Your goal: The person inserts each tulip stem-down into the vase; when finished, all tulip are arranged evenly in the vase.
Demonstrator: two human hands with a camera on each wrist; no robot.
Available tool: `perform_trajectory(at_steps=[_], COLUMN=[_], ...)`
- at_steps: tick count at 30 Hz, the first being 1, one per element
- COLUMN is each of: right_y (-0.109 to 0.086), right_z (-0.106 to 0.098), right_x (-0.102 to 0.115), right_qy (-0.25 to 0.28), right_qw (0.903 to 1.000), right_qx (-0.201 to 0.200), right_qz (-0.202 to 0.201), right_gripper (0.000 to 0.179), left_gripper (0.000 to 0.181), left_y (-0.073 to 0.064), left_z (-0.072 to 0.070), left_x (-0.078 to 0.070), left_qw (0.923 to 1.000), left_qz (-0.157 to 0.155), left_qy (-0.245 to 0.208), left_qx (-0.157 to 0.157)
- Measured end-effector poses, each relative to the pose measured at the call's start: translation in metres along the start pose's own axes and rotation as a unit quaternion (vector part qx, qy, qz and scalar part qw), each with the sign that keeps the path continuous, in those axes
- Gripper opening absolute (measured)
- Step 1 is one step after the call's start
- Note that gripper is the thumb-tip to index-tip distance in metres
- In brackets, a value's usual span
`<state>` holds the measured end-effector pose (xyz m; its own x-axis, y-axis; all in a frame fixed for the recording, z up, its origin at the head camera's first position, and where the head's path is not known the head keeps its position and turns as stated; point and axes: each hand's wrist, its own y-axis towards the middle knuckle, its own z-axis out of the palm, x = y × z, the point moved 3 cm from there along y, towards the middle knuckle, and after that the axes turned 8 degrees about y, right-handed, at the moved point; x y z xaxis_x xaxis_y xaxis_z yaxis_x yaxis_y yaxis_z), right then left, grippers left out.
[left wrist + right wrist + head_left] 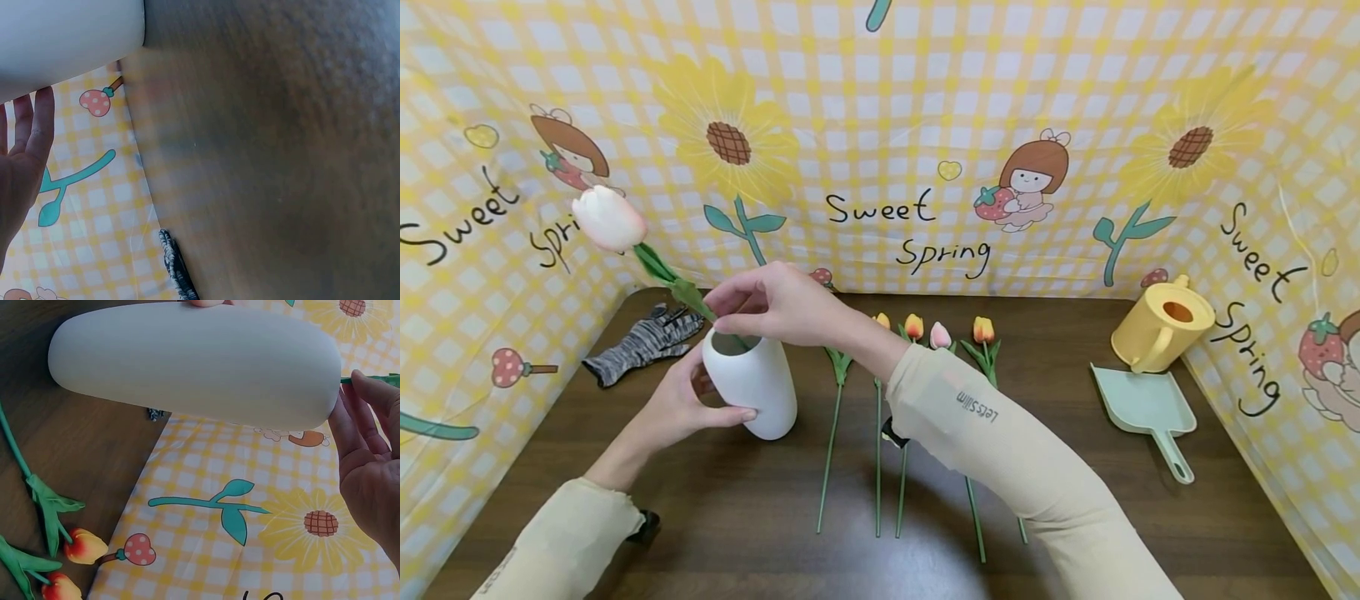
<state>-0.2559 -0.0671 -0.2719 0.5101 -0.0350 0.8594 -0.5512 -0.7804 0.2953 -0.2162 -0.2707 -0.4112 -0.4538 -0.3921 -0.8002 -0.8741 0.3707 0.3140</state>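
Observation:
A white vase [756, 383] stands on the dark table in the head view, leaning a little left. My left hand [688, 400] grips its side, thumb across the front and fingers round the back. At the mouth, my right hand [786, 304] pinches the stem of a pale pink tulip [610, 221], whose bloom points up and left. Its lower stem goes into the vase and is hidden there. The right wrist view shows the vase [194, 362] lengthwise, with my right hand [375, 437] close against its rim. Fingers of my left hand [28, 150] touch the vase in the left wrist view.
Several tulips [913, 327] with long green stems lie in a row right of the vase, partly under my right forearm. A grey knit glove [643, 346] lies behind at left. At right are a yellow watering can [1138, 329] and a pale green dustpan [1138, 400]. Patterned cloth [887, 150] walls the table.

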Motion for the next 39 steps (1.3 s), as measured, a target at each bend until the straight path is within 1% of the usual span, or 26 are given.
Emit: perform_trajectory(at_steps=[5, 8, 12, 15, 16, 18, 22, 23, 24, 27, 29, 31, 33, 35, 39], right_y=[0.0, 0.0, -0.002, -0.004, -0.005, -0.007, -0.016, -0.02, -0.024, -0.042, -0.06, -0.081, -0.104, -0.128, -0.178], right_z=[0.0, 0.0, 0.0, -0.001, -0.001, -0.002, -0.006, -0.007, -0.009, -0.016, -0.023, -0.031, -0.04, -0.05, -0.071], right_x=[-0.002, -0.004, -0.006, -0.006, -0.006, -0.006, -0.004, -0.004, -0.003, -0.003, -0.005, -0.011, -0.019, -0.03, -0.051], right_qy=[0.003, 0.019, 0.049, 0.077, 0.092, 0.137, 0.214, 0.229, 0.233, 0.239, 0.232, 0.211, 0.198, 0.19, 0.177], right_qw=[1.0, 0.9997, 0.9987, 0.9967, 0.9954, 0.9895, 0.9741, 0.9705, 0.9692, 0.9669, 0.9673, 0.9696, 0.9688, 0.9647, 0.951], right_qx=[0.003, 0.001, -0.01, -0.024, -0.03, -0.044, -0.064, -0.068, -0.07, -0.084, -0.098, -0.118, -0.139, -0.163, -0.211], right_qz=[-0.002, -0.015, -0.012, -0.001, 0.003, 0.011, 0.033, 0.036, 0.035, 0.033, 0.031, 0.037, 0.054, 0.082, 0.141], right_gripper=[0.03, 0.03, 0.028, 0.029, 0.029, 0.03, 0.033, 0.033, 0.034, 0.033, 0.031, 0.029, 0.028, 0.028, 0.032], left_gripper=[0.097, 0.097, 0.097, 0.098, 0.098, 0.098, 0.096, 0.095, 0.095, 0.092, 0.091, 0.092, 0.092, 0.093, 0.093], left_y=[0.0, 0.0, 0.0, 0.001, 0.001, 0.001, 0.001, 0.0, 0.0, -0.001, -0.001, 0.0, 0.0, 0.0, 0.0], left_z=[0.0, -0.001, -0.001, -0.001, -0.001, -0.001, -0.001, -0.001, -0.001, 0.0, 0.001, 0.002, 0.002, 0.002, 0.002], left_x=[0.001, 0.002, 0.003, 0.003, 0.003, 0.003, 0.003, 0.002, 0.002, 0.003, 0.004, 0.004, 0.005, 0.004, 0.003], left_qw=[1.0, 0.9999, 0.9998, 0.9999, 0.9999, 0.9999, 0.9998, 0.9997, 0.9997, 0.9996, 0.9997, 0.9998, 0.9998, 0.9998, 0.9998], left_qz=[0.002, 0.001, -0.003, -0.004, -0.004, -0.004, -0.004, -0.005, -0.005, -0.007, -0.006, -0.002, 0.001, 0.003, 0.003], left_qy=[0.004, 0.01, 0.018, 0.016, 0.014, 0.012, 0.019, 0.022, 0.023, 0.024, 0.02, 0.016, 0.014, 0.013, 0.015], left_qx=[0.0, 0.0, 0.0, 0.002, 0.002, 0.002, -0.002, -0.004, -0.005, -0.009, -0.011, -0.013, -0.013, -0.014, -0.012])
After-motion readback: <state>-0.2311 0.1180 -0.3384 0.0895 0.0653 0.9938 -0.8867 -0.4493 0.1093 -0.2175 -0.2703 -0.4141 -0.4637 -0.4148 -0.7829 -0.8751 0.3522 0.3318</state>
